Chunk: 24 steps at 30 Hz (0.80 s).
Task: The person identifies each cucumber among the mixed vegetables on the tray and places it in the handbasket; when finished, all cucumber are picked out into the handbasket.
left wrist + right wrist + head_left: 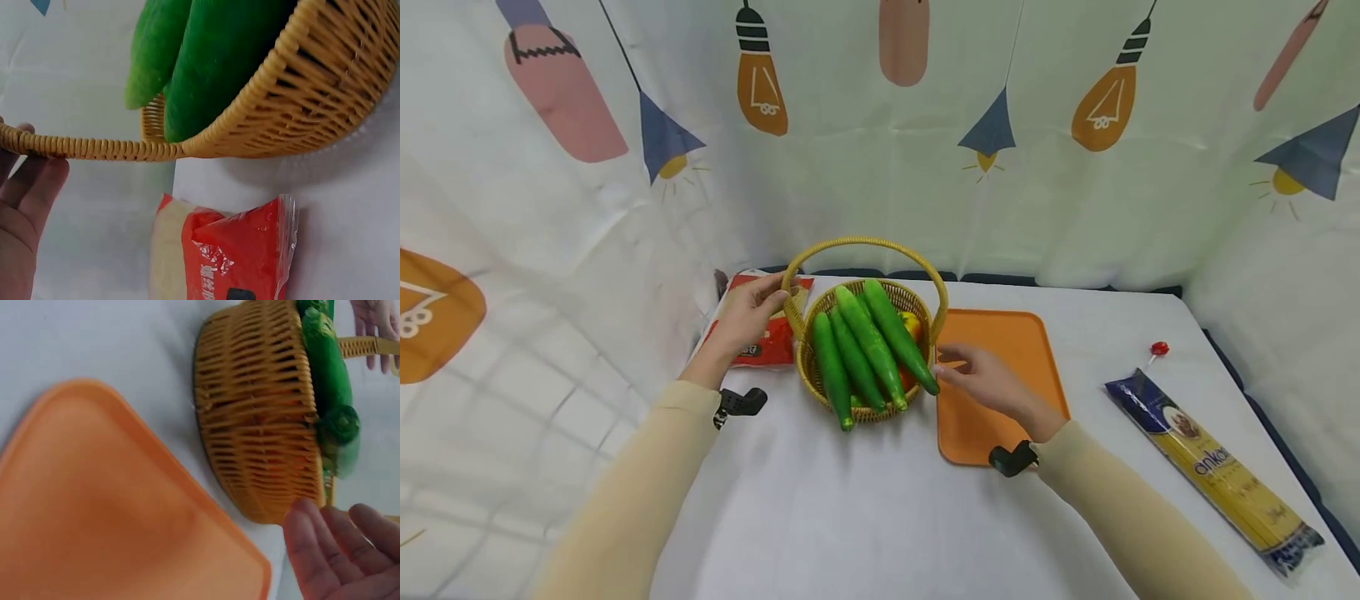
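A wicker basket (880, 400) stood near the middle of the desk (865, 517), toward its back edge, with its arched handle (865, 243) upright. Four green cucumbers (868, 346) lay side by side in it, their tips sticking out over the front rim, and something yellow and red showed beneath them.

The left hand (745, 317) was at the basket's left side, where the handle meets the rim — its fingers (31, 187) lay straight against the handle's base, touching it without curling round it. The right hand (988, 379) was at the basket's right side, just above the left edge of an orange tray (1007, 333); its fingers were relaxed and spread, their tips beside the basket wall and the nearest cucumber tip. In the right wrist view the fingertips (306, 531) sat right at the weave, holding nothing.

A red and white bag (767, 342) lay flat just behind the left hand, by the desk's left edge. Toward the right edge lay a long packet of spaghetti (1217, 467) — well apart from the tray — with a red lollipop (1159, 349) just behind it.
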Each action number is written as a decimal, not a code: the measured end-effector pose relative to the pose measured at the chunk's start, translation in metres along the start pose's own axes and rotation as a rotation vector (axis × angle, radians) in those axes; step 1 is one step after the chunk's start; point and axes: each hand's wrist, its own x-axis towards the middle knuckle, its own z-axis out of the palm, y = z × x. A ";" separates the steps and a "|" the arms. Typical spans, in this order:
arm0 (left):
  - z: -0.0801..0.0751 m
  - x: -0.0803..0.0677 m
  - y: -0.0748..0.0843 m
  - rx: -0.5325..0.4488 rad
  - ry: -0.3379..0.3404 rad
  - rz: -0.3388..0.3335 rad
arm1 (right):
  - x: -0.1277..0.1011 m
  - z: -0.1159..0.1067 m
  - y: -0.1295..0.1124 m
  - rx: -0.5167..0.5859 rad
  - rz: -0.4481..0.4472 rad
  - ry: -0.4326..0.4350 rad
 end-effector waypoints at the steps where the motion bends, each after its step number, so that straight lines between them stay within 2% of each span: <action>1: -0.001 0.001 0.001 0.007 0.008 0.004 | 0.001 0.002 0.000 0.017 0.008 -0.012; 7: -0.002 0.003 0.005 0.021 0.010 -0.004 | 0.012 0.011 -0.009 -0.009 0.050 0.009; 13: 0.000 0.002 0.005 0.049 0.023 -0.062 | 0.023 0.015 -0.017 -0.049 0.102 0.008; 24: 0.000 0.001 -0.003 0.040 0.037 -0.018 | 0.025 0.026 -0.025 0.018 0.157 0.040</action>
